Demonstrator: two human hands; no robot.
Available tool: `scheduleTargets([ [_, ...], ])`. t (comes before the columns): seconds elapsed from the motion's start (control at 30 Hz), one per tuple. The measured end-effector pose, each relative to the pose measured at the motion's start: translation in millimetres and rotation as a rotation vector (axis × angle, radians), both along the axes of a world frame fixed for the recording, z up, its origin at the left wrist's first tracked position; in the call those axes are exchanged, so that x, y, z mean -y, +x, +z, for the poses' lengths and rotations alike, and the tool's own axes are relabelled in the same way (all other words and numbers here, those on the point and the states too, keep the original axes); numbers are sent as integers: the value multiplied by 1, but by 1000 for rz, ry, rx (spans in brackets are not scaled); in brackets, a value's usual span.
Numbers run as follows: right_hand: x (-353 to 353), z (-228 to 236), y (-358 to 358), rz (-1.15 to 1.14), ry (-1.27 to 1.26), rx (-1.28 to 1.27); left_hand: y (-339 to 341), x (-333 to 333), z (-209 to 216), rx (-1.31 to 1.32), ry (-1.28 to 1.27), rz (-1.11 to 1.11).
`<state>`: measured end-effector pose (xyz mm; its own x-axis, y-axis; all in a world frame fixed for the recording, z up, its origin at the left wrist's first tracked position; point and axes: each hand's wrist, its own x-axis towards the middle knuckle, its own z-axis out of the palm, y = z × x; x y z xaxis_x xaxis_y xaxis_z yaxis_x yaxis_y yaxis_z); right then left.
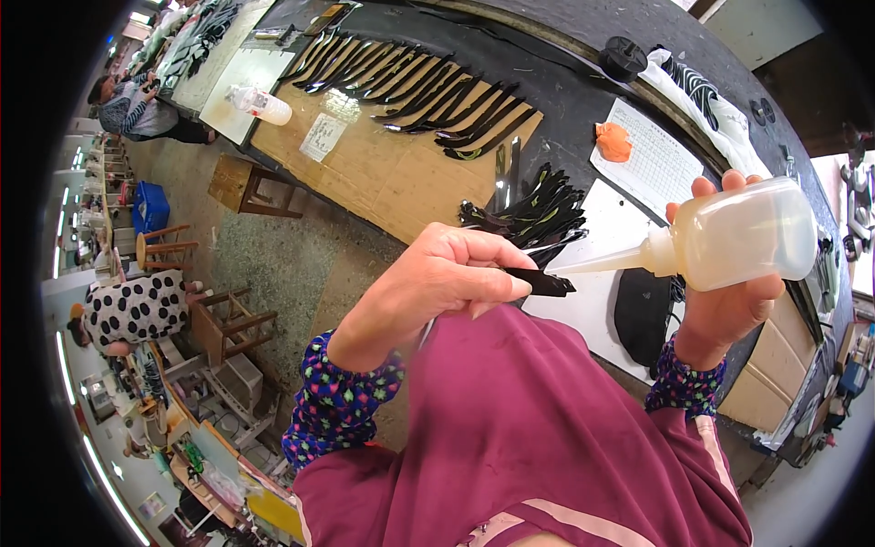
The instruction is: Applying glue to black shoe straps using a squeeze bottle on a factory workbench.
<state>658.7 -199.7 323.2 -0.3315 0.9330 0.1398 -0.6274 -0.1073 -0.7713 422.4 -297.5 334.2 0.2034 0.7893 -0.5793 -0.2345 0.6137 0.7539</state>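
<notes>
Head: right hand [725, 314] grips sideways bottle [752, 235], nozzle [606, 263] leftward; left hand [437, 278] pinches rightward-pointing black strip [551, 284].

I see through a fisheye on the wearer's head, the left of a pair, looking steeply down. The apron [538, 419] fills the near side, left hand [433, 278] and right hand [725, 319] sit close, the bench [556, 87] lies beyond, and the floor [273, 251] stretches far left.

I'm in a deep maroon apron [519, 392] with pale pink trim [588, 524], and oh, these sleeves [333, 419]: dark blue, speckled pink and green, gathered at the cuffs [369, 376]!
</notes>
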Motion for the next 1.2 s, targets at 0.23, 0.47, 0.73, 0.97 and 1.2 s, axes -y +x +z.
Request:
scheduleTargets([
  [0.23,-1,-3,0,17,-7,3,1,0,1,-22,-10,-12],
  [0.47,0,-3,1,20,9,13,-1,0,1,-15,1,3],
  [0.73,0,-4,3,10,3,10,-2,0,-1,-23,-1,21],
  [0.97,2,-3,4,1,-1,18,-2,-1,1,-27,-16,28],
  [1.2,2,-4,4,3,-11,6,-4,1,1,-3,-16,59],
])
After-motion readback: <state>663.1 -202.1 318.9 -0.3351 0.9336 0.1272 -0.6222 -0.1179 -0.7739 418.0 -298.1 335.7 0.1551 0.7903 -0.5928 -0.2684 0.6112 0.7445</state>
